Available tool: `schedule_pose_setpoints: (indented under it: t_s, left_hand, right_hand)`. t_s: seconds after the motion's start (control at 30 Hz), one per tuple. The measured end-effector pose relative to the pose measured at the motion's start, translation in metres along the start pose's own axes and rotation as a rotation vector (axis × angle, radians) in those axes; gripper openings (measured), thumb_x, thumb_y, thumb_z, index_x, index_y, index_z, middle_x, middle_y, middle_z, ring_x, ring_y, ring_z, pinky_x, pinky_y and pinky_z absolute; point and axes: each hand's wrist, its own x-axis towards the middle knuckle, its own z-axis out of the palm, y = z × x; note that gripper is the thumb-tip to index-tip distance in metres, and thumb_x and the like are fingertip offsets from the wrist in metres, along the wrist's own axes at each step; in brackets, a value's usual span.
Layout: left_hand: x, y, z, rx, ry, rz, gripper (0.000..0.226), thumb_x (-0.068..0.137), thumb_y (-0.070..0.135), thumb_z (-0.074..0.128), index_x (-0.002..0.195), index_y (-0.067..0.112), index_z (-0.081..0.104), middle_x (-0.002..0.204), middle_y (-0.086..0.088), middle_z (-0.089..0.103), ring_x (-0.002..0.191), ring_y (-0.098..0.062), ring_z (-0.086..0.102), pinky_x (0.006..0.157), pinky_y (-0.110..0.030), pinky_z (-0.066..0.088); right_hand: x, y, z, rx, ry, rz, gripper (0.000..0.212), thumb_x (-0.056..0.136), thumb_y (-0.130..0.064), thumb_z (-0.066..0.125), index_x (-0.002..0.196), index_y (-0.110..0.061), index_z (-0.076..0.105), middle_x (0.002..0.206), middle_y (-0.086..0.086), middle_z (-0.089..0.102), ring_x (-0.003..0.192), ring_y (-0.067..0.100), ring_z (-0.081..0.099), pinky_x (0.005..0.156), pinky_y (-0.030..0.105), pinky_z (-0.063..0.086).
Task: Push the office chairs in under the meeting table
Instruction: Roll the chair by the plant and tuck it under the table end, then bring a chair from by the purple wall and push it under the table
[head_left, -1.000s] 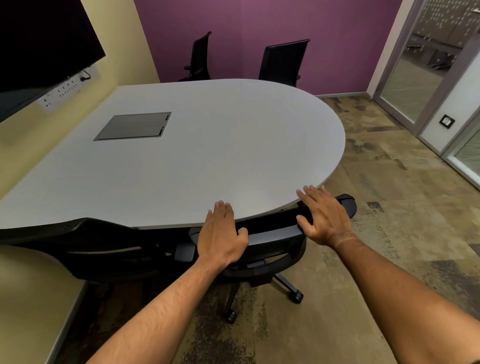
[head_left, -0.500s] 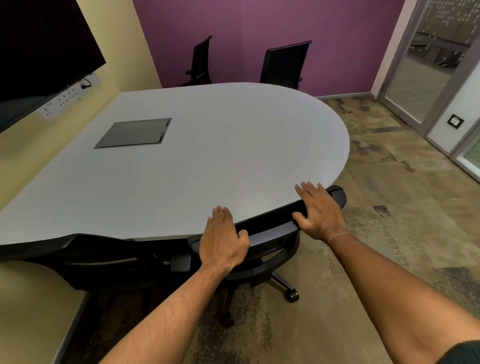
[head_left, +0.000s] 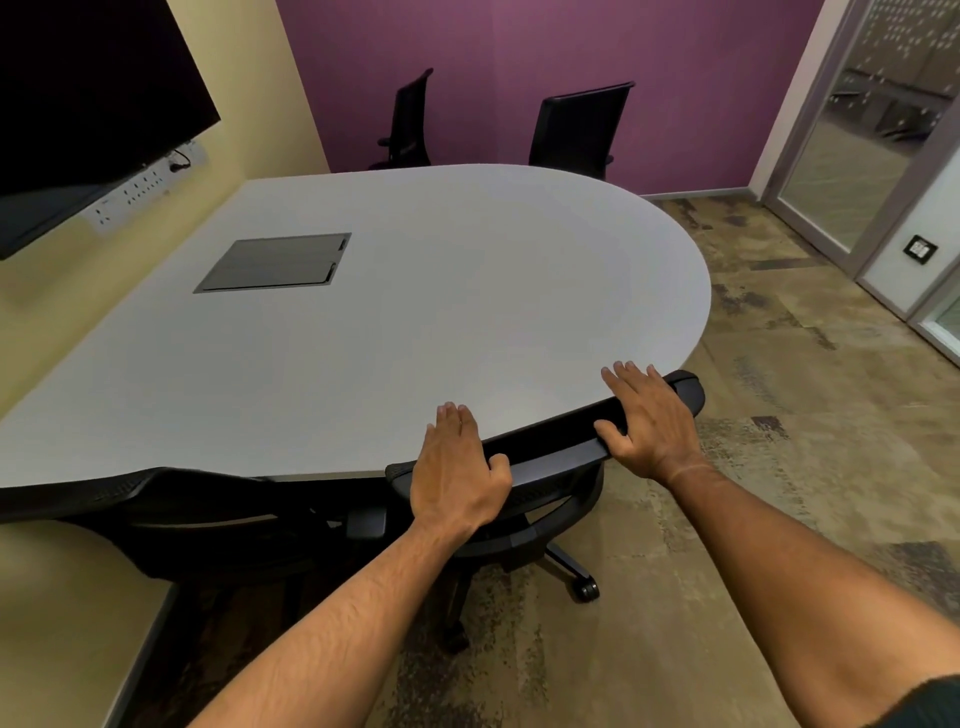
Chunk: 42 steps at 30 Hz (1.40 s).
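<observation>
Since a second ago, the chair (head_left: 545, 452) has rolled further under the surface (head_left: 415, 312). Both the left hand (head_left: 457, 478) and right hand (head_left: 649, 421) have fingers draped over its backrest top, which runs crosswise along the surface's near edge.

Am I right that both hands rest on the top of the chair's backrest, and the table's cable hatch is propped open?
Not quite. In the head view the cable hatch lies shut, flush with the table. The left hand and right hand do both rest on the chair backrest.
</observation>
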Motion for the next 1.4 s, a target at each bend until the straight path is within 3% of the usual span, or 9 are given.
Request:
schedule_pose_setpoints:
  t_s: [0.2,0.37,0.67,0.87,1.07,1.4]
  left_hand:
    - [-0.005,0.001,0.001,0.024,-0.018,0.01,0.081,0.088,0.048,0.032,0.152,0.003,0.011,0.161,-0.015,0.011,0.149,-0.022,0.007,0.115,-0.029,-0.002]
    - [-0.008,0.001,0.002,0.048,-0.018,0.009,0.081,0.09,0.048,0.034,0.152,0.001,0.011,0.161,-0.016,0.013,0.149,-0.023,0.006,0.116,-0.03,-0.002]
    - [0.006,0.009,-0.005,0.055,-0.08,0.075,0.086,0.091,0.049,0.04,0.153,0.003,0.001,0.162,-0.016,0.003,0.15,-0.025,-0.002,0.119,-0.034,-0.002]
    - [0.034,0.058,-0.019,0.05,-0.066,0.227,0.086,0.093,0.052,0.04,0.154,0.009,-0.004,0.162,-0.015,-0.003,0.149,-0.026,-0.005,0.119,-0.037,0.0]
    - [0.074,0.127,-0.023,0.104,0.006,0.39,0.085,0.094,0.059,0.031,0.153,0.012,-0.008,0.162,-0.014,-0.008,0.149,-0.025,-0.007,0.115,-0.033,-0.009]
    - [0.157,0.238,0.009,0.153,0.071,0.574,0.088,0.089,0.066,0.023,0.154,0.013,-0.001,0.162,-0.014,-0.003,0.15,-0.028,-0.002,0.113,-0.036,-0.009]
  right_hand:
    - [-0.006,0.0,0.0,-0.025,-0.002,-0.011,0.076,0.085,-0.048,0.04,0.146,-0.004,0.034,0.151,0.02,0.037,0.143,0.031,0.029,0.121,0.042,0.011]
    - [-0.009,0.001,0.005,-0.021,-0.006,-0.007,0.071,0.094,-0.045,0.048,0.149,-0.005,0.028,0.155,0.02,0.03,0.145,0.031,0.022,0.122,0.041,0.006]
    - [-0.016,0.004,-0.004,0.013,-0.008,0.051,0.084,0.091,-0.058,0.042,0.153,-0.009,0.013,0.159,0.021,0.017,0.148,0.031,0.01,0.121,0.043,0.003]
    - [-0.021,0.032,-0.044,-0.029,0.076,0.097,0.089,0.09,-0.061,0.044,0.154,-0.01,0.007,0.16,0.021,0.013,0.148,0.032,0.009,0.122,0.044,0.004]
    - [-0.021,0.066,-0.091,-0.08,0.194,0.139,0.089,0.09,-0.059,0.046,0.153,-0.009,0.009,0.159,0.021,0.014,0.148,0.032,0.011,0.121,0.047,0.008]
    - [0.005,0.155,-0.132,-0.163,0.31,0.247,0.088,0.088,-0.06,0.046,0.153,-0.011,0.011,0.16,0.019,0.016,0.148,0.033,0.013,0.12,0.05,0.012]
